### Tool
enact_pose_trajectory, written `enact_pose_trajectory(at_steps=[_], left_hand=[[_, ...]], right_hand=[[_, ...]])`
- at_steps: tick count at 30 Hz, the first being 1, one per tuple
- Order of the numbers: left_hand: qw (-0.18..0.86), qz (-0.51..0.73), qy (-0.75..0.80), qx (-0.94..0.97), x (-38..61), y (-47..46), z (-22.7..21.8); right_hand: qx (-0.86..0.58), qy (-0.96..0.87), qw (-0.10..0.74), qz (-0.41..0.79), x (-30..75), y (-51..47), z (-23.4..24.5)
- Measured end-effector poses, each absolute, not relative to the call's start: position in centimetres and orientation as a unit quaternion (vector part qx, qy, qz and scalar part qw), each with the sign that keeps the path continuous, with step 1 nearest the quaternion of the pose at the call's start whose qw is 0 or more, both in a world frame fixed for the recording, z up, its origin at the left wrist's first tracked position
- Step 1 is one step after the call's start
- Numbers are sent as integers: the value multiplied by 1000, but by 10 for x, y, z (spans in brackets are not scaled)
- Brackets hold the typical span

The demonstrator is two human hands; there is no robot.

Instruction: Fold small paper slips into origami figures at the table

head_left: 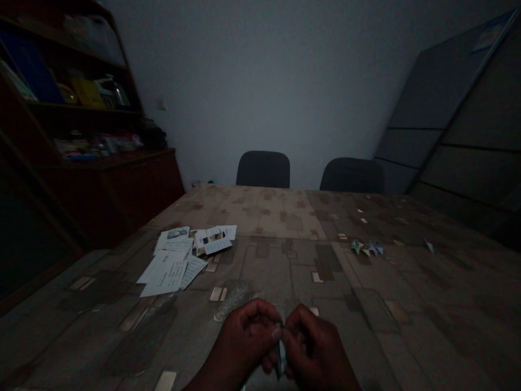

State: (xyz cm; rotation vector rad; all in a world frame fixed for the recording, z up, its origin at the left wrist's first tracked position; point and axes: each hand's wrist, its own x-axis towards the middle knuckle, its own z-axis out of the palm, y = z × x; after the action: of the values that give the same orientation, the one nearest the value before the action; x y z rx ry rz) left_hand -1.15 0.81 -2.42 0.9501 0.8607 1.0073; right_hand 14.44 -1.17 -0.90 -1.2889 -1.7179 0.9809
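Close to the near edge of the table, my left hand (253, 338) and my right hand (311, 343) meet, their fingers closed together. Pinched between them is a small, narrow folded piece of pale paper (281, 358), its lower end pointing down toward me. Fingers cover most of the paper, so its full shape is hidden. Farther off to the right lie several small folded paper pieces (367, 248) in a cluster, greenish and bluish, with a single folded piece (428, 246) apart from them.
Printed sheets and cards (171, 266) lie in a loose pile at the left. A patterned cloth covers the table (268, 260). Two dark chairs (264, 169) stand behind it against the wall. A dark wooden cabinet (142, 179) with filled shelves is on the left.
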Motion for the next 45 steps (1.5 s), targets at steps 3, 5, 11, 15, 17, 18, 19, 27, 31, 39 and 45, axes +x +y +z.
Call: enact_pose_trajectory(at_steps=[3,5,11,15,17,18,19,27,31,39,45], left_hand=[[696,449,383,409,-11,6,-23],[705,445,374,406,-11,6,-24],[699,433,394,412,-11,7,-26],[680,429,401,438,-12,6,-21],[680,436,389,443,-13,4,-15],[678,440,389,442,-13,3,-12],[675,445,393,438,-13,2,-9],[690,415,414,425,-14,2,-10],[707,411,398,415,-12,2,-18],[716,415,378,415,-14,4,-27],[721,403,379,417,-14,3,-28]], right_hand=[[-500,-667,376,406,144,-12,-7],[-495,-666,373,415,144,-13,-5],[-492,-661,381,418,145,-13,-4],[-504,-645,385,426,144,-13,-4],[-511,-636,392,425,144,-13,-4],[-514,-632,395,425,144,-13,-3],[-516,-627,398,427,145,-12,-3],[-512,-617,408,436,145,-11,-3],[-501,-615,414,447,145,-11,-6],[-497,-621,418,439,145,-11,-2],[-494,-637,407,430,145,-11,0]])
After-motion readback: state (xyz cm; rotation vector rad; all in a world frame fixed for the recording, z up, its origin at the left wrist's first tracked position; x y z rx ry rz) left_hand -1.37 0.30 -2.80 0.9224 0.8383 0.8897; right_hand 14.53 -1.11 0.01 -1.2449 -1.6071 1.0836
